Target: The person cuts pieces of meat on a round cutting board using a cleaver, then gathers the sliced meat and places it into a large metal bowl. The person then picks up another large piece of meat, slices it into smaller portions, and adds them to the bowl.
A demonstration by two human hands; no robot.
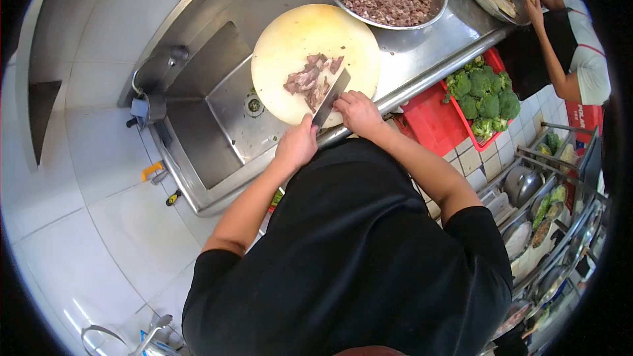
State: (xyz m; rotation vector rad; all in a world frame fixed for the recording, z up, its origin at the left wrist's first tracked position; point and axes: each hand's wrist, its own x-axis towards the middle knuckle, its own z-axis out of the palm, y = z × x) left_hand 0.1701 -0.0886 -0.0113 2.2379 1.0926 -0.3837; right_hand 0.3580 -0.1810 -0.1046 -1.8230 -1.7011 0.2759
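Near the lower rim of a round cutting board (290,33), a broad-bladed cleaver (333,96) slants across the board's surface. My left hand (298,143) is closed around its near end, where the handle is hidden. The curled fingers of my right hand (359,113) press against the middle of the blade; the fingertips are partly hidden. Just left of the blade lies a small pile of sliced dark-reddish meat (306,80), with a few bits scattered about. The board rests partly over the sink.
A steel bowl (443,1) of chopped brown meat stands behind the board. The sink basin (204,138) lies to the left. A red basket of broccoli (484,92) sits right, below the counter edge. Another person's hands (533,1) work over a bowl at the far right.
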